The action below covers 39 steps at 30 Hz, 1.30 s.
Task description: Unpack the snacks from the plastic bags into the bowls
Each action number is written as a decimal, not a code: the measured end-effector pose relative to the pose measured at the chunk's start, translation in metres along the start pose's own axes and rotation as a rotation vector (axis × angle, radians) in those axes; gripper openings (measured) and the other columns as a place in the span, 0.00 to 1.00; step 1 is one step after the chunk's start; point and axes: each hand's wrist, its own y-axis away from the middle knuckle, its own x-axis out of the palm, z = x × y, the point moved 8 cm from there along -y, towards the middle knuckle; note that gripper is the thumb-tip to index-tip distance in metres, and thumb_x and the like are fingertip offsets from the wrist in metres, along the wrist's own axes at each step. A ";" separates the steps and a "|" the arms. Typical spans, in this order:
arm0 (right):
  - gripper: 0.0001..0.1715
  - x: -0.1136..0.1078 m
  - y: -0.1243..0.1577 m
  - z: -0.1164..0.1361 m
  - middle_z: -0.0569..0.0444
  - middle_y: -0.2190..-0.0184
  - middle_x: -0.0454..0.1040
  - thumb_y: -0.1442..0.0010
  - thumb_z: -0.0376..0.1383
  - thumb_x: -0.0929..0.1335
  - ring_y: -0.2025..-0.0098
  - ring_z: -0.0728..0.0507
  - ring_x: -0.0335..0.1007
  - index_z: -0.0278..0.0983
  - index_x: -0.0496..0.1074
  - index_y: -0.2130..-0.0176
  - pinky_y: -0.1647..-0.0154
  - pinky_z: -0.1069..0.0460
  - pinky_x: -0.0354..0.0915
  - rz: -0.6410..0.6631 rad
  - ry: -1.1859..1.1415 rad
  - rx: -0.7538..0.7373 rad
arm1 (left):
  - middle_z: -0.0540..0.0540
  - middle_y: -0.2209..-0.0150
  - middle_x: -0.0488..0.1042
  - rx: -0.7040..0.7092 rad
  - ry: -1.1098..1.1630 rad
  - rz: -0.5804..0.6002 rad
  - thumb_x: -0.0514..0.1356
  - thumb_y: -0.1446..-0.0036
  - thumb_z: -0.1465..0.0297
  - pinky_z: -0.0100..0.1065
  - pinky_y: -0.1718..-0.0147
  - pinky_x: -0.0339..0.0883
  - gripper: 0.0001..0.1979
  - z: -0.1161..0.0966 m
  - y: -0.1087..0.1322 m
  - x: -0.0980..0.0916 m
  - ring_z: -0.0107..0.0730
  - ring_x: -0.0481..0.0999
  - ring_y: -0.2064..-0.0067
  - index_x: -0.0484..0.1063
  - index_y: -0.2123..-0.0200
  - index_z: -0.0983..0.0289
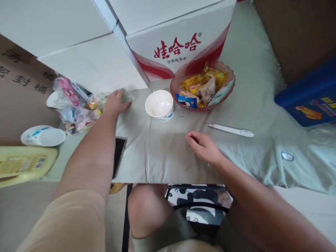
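My left hand (117, 102) reaches to the back left and lies over crinkled clear plastic at the right end of a pile of wrappers (81, 113). Its thumb is spread from the fingers; the palm side is hidden. Loosely curled, my right hand (203, 145) rests on the cloth near the middle, with nothing visible in it. Just beyond it to the right lies a white utility knife (231, 130). A white paper bowl (159, 105) with a blue pattern stands upright between the hands, touched by neither. Behind it to the right is a pinkish glass bowl (175, 84) of packaged snacks.
White and red cartons (181, 52) stand along the back. On the left are a tipped paper cup (43, 135), a yellow jug (27, 164) and a dark phone (119, 155). A blue container (309, 94) and a small label (287, 156) lie right on the green cloth (162, 154).
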 end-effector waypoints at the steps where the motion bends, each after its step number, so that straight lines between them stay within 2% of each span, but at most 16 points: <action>1: 0.13 0.001 -0.001 0.001 0.57 0.76 0.71 0.37 0.44 0.63 0.72 0.46 0.64 0.40 0.69 0.68 0.69 0.51 0.57 0.001 0.013 -0.007 | 0.55 0.53 0.77 -0.039 0.008 0.004 0.70 0.53 0.71 0.53 0.30 0.44 0.13 -0.002 0.000 0.002 0.51 0.62 0.34 0.69 0.67 0.61; 4: 0.13 0.001 -0.001 0.003 0.57 0.75 0.71 0.37 0.44 0.63 0.72 0.46 0.64 0.40 0.69 0.68 0.68 0.51 0.57 0.013 0.010 -0.028 | 0.55 0.59 0.77 -0.119 -0.029 0.013 0.64 0.45 0.70 0.48 0.32 0.51 0.10 -0.012 0.005 0.009 0.46 0.67 0.39 0.64 0.74 0.60; 8: 0.14 -0.005 0.002 0.003 0.57 0.76 0.70 0.37 0.45 0.63 0.72 0.46 0.63 0.40 0.68 0.68 0.68 0.51 0.58 0.015 -0.077 -0.025 | 0.56 0.53 0.80 -0.097 0.085 0.014 0.57 0.37 0.64 0.43 0.35 0.60 0.09 -0.027 0.038 0.016 0.36 0.72 0.43 0.71 0.67 0.63; 11: 0.14 -0.008 0.004 0.003 0.56 0.76 0.70 0.38 0.44 0.62 0.72 0.46 0.64 0.39 0.69 0.69 0.68 0.51 0.57 0.001 -0.086 -0.027 | 0.58 0.47 0.82 -0.101 0.172 0.023 0.59 0.38 0.59 0.45 0.33 0.61 0.13 -0.030 0.086 0.016 0.40 0.74 0.38 0.76 0.62 0.62; 13: 0.13 -0.008 0.005 0.004 0.56 0.76 0.72 0.38 0.43 0.63 0.72 0.46 0.64 0.39 0.69 0.69 0.68 0.51 0.57 -0.004 -0.067 -0.045 | 0.59 0.48 0.83 -0.112 0.297 0.028 0.63 0.42 0.57 0.48 0.30 0.59 0.14 -0.034 0.127 0.019 0.46 0.74 0.36 0.79 0.63 0.61; 16: 0.12 -0.008 0.008 0.005 0.55 0.75 0.73 0.38 0.42 0.63 0.71 0.45 0.66 0.39 0.69 0.69 0.67 0.50 0.57 0.000 -0.035 -0.080 | 0.59 0.50 0.84 -0.130 0.350 0.034 0.61 0.40 0.51 0.52 0.31 0.62 0.20 -0.048 0.191 0.031 0.50 0.77 0.38 0.81 0.63 0.61; 19: 0.11 -0.008 0.010 0.006 0.54 0.74 0.74 0.38 0.41 0.63 0.69 0.44 0.68 0.39 0.70 0.68 0.65 0.50 0.59 -0.004 -0.007 -0.101 | 0.59 0.50 0.85 -0.113 0.470 0.037 0.62 0.43 0.43 0.53 0.28 0.58 0.26 -0.076 0.250 0.052 0.54 0.75 0.35 0.83 0.66 0.60; 21: 0.09 -0.011 0.009 0.006 0.53 0.71 0.76 0.39 0.39 0.64 0.67 0.43 0.70 0.39 0.72 0.65 0.62 0.49 0.62 -0.036 -0.008 -0.108 | 0.59 0.48 0.84 -0.142 0.579 0.015 0.63 0.45 0.40 0.56 0.28 0.58 0.28 -0.093 0.281 0.065 0.55 0.76 0.35 0.84 0.65 0.59; 23: 0.12 -0.016 0.006 0.004 0.50 0.64 0.79 0.40 0.38 0.64 0.63 0.42 0.73 0.38 0.73 0.59 0.58 0.48 0.65 -0.093 -0.033 -0.110 | 0.59 0.51 0.85 -0.090 0.662 0.104 0.62 0.43 0.40 0.56 0.30 0.63 0.27 -0.118 0.301 0.081 0.55 0.78 0.37 0.84 0.68 0.58; 26: 0.19 -0.021 0.000 -0.003 0.47 0.56 0.81 0.41 0.39 0.66 0.56 0.39 0.75 0.37 0.74 0.52 0.51 0.45 0.67 -0.138 -0.048 -0.079 | 0.58 0.59 0.86 0.078 0.720 0.336 0.61 0.38 0.44 0.56 0.37 0.73 0.24 -0.156 0.317 0.102 0.53 0.82 0.43 0.84 0.70 0.56; 28: 0.25 -0.019 -0.003 -0.006 0.47 0.57 0.81 0.42 0.39 0.68 0.57 0.39 0.75 0.36 0.72 0.46 0.50 0.44 0.68 -0.095 -0.051 -0.055 | 0.58 0.61 0.86 0.162 0.698 0.382 0.63 0.38 0.48 0.53 0.43 0.77 0.20 -0.169 0.320 0.109 0.50 0.84 0.48 0.84 0.69 0.55; 31: 0.31 -0.015 -0.005 -0.004 0.52 0.65 0.80 0.44 0.37 0.69 0.63 0.42 0.73 0.35 0.69 0.41 0.53 0.45 0.68 -0.024 -0.109 -0.059 | 0.60 0.56 0.83 0.216 0.590 0.239 0.65 0.39 0.52 0.50 0.47 0.79 0.15 -0.168 0.316 0.112 0.47 0.84 0.51 0.82 0.68 0.57; 33: 0.26 -0.016 -0.005 0.001 0.53 0.68 0.79 0.44 0.36 0.68 0.65 0.44 0.72 0.35 0.72 0.46 0.55 0.47 0.67 -0.022 -0.174 -0.082 | 0.62 0.46 0.78 0.189 0.502 0.058 0.68 0.42 0.53 0.50 0.42 0.75 0.14 -0.158 0.311 0.110 0.49 0.80 0.43 0.81 0.63 0.58; 35: 0.16 -0.016 -0.005 0.008 0.53 0.67 0.78 0.42 0.38 0.67 0.65 0.45 0.71 0.36 0.75 0.54 0.57 0.48 0.67 -0.020 -0.249 -0.120 | 0.63 0.38 0.71 0.102 0.473 -0.065 0.72 0.46 0.54 0.50 0.37 0.70 0.23 -0.146 0.302 0.110 0.51 0.73 0.35 0.76 0.50 0.57; 37: 0.12 -0.017 -0.004 0.014 0.53 0.66 0.77 0.41 0.40 0.67 0.63 0.45 0.71 0.36 0.75 0.61 0.58 0.49 0.67 -0.026 -0.310 -0.166 | 0.63 0.37 0.70 0.025 0.542 -0.014 0.74 0.48 0.55 0.49 0.38 0.71 0.35 -0.140 0.288 0.119 0.50 0.73 0.35 0.67 0.39 0.55; 39: 0.10 -0.023 -0.003 0.018 0.52 0.66 0.76 0.41 0.40 0.67 0.62 0.45 0.71 0.37 0.75 0.64 0.57 0.49 0.67 -0.084 -0.330 -0.198 | 0.62 0.43 0.75 0.014 0.641 0.152 0.73 0.47 0.55 0.48 0.42 0.74 0.37 -0.143 0.272 0.133 0.48 0.79 0.42 0.65 0.39 0.55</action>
